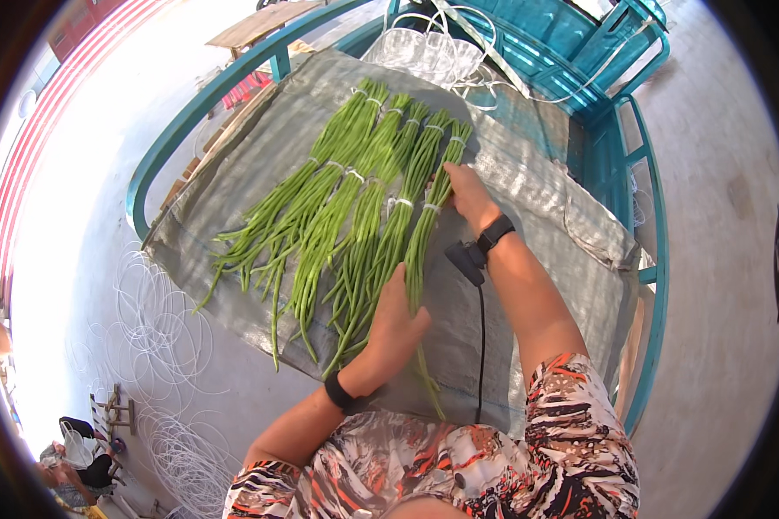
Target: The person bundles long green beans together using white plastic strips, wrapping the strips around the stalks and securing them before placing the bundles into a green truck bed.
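Long bean bundles (355, 208), each tied with white bands, lie side by side on a grey sack (537, 259) over a teal cart bed (658, 285), so stems line up. Near: left hand (394, 316) flat, fingers straight, pressing bean tips. Farther right: right hand (467, 195) flat on the rightmost bundle (424, 229), wrist straight. Hands apart, clamped on nothing.

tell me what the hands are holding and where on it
Both hands are on the rightmost long-bean bundle: right hand near its tied upper end, left hand lower down.
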The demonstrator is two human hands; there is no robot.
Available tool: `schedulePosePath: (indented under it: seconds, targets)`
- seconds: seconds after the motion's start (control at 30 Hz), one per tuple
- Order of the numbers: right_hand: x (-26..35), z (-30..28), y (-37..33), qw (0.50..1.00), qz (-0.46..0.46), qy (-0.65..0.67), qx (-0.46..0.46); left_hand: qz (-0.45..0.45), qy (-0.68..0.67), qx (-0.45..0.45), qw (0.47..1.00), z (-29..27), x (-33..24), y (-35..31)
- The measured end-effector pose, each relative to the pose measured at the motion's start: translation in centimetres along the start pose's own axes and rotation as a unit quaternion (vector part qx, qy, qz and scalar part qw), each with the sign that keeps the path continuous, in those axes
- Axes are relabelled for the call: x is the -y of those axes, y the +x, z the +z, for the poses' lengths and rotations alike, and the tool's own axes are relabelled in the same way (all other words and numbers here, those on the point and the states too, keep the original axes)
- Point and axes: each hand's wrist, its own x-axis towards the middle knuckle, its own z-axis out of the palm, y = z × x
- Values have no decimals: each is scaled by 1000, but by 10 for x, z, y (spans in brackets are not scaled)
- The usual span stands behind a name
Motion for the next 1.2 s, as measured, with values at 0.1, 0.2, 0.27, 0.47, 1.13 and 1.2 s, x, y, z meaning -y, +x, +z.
schedulePosePath:
  seconds: [0.1, 0.2, 0.27, 0.47, 1.13, 1.2]
  targets:
    - [11, -15, -2, 966, -21, -253, -57, 0, -7, 4, 1000, -2, -3, 1]
    - [12, -32, -14, 971, -16, -234, -40, -34, -76, 20, 996, -4, -4, 4]
    - [7, -35, -30, 973, 27, -228, -5, -37, -41, 24, 998, -1, 9, 6]
    - [-19, -16, -85, 815, -274, -507, -60, -44, 46, 36, 997, 2, 9, 4]
    - [-18, -1, -43, 959, -70, -267, -58, -17, 38, -25, 999, -4, 3, 1]
    - [-24, 8, -44, 976, -112, -176, -58, -14, 57, -27, 998, -4, 1, 1]
